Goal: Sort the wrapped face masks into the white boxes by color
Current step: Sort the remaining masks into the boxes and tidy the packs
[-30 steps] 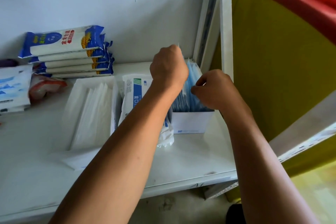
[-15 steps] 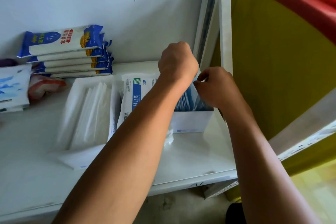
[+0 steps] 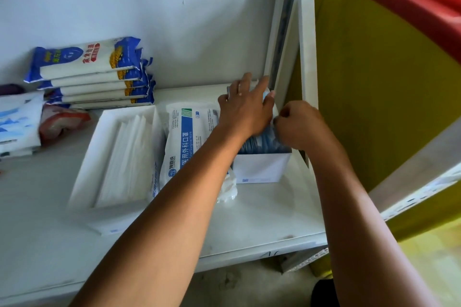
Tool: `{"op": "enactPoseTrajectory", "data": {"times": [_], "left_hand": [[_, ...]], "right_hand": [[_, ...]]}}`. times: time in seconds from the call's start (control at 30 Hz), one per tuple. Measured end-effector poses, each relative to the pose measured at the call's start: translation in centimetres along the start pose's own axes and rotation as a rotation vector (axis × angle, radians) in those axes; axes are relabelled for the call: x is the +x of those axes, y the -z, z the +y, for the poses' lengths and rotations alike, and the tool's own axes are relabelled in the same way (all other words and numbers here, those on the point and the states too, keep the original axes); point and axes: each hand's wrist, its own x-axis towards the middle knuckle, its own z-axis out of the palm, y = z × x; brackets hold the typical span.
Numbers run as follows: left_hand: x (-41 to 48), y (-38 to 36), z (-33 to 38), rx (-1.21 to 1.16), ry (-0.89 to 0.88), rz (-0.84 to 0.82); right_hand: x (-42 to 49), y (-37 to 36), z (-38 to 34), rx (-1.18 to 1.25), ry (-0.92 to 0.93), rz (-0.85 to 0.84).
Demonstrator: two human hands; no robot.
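The blue masks [image 3: 264, 146] were down and in: a second earlier they stood proud of the white box [image 3: 262, 169], bunched in a fist, and now they sat low inside it, directly under the left grip [image 3: 245, 109]. That grip had gone from clenched to spread, fingers straight and fanned flat across the top of the stack, pressing it home. Just to its right, the right grip [image 3: 300, 126] stayed curled tight at the box's far edge, thumb against the wrappers; whether it pinched one or nothing, I couldn't tell. So the blue batch looked seated, by my read, and only needed squaring off before the hands let go. Just left of the left forearm lay a surgical mask pack [image 3: 185, 142], tilted against the blue box, and farther left again the second white box [image 3: 99, 147] held its white masks [image 3: 127, 157], both on the shelf [image 3: 249, 217].
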Motion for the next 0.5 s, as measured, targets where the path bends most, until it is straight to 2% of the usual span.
{"op": "enactPoseTrajectory", "data": {"times": [0.07, 0.17, 0.33, 0.5], "left_hand": [[-0.1, 0.2, -0.2, 0.039, -0.045, -0.077], [-0.4, 1.0, -0.5, 0.060, 0.046, -0.182], [-1.0, 1.5, -1.0, 0.046, 0.094, -0.164], [-1.2, 0.6, -1.2, 0.027, 0.135, -0.092]], "right_hand": [[0.1, -0.3, 0.0, -0.023, -0.001, -0.065], [0.2, -0.4, 0.2, -0.011, -0.023, -0.035], [0.1, -0.2, 0.4, 0.039, -0.015, 0.052], [0.0, 0.0, 0.3, -0.028, 0.018, 0.043]]}}
